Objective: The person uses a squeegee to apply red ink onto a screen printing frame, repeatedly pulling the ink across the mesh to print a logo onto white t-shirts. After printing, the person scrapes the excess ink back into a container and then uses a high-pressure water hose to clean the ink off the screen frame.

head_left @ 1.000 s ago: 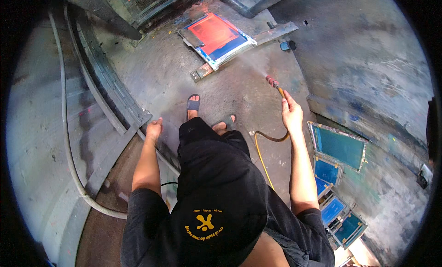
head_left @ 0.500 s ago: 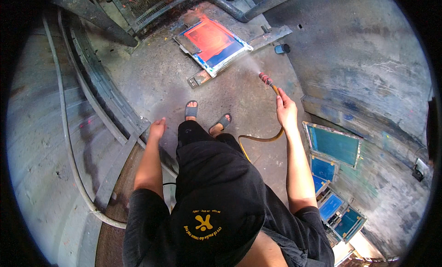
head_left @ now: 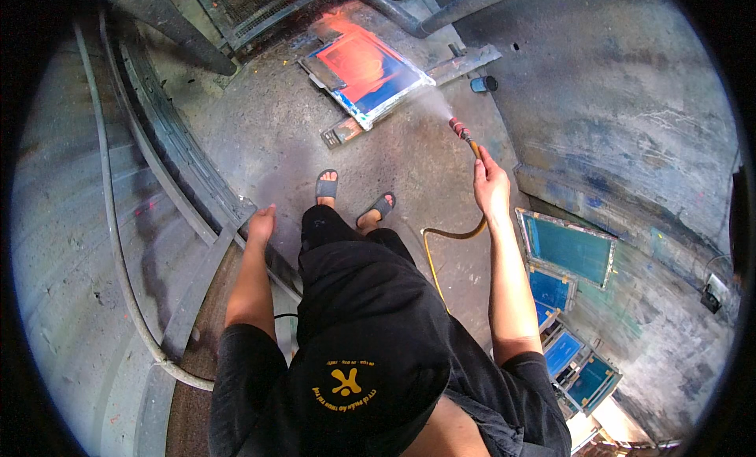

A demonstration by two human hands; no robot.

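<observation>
My right hand (head_left: 492, 187) is wrapped round a yellow hose (head_left: 476, 149) just behind its red spray nozzle (head_left: 459, 129). A fine white spray leaves the nozzle toward a screen-printing frame (head_left: 387, 101). That frame lies tilted on supports on the floor ahead, with a pale, stained border. Orange-red ink (head_left: 356, 61) covers much of its blue mesh, with bare blue along the near side and right. My left hand (head_left: 261, 223) hangs loosely closed beside the metal ledge at left, with nothing visible in it.
Several framed screens (head_left: 570, 247) with green or blue mesh lean by the right wall. A small blue can (head_left: 483, 83) sits at that wall's foot. Under the printing frame lie wooden supports (head_left: 342, 132). A grey pipe (head_left: 112, 213) runs down the left wall; metal grating (head_left: 244, 4) stands ahead.
The nozzle has shifted slightly right and nearer me. Less orange ink covers the mesh, and more blue shows. My left hand has moved a little left and down.
</observation>
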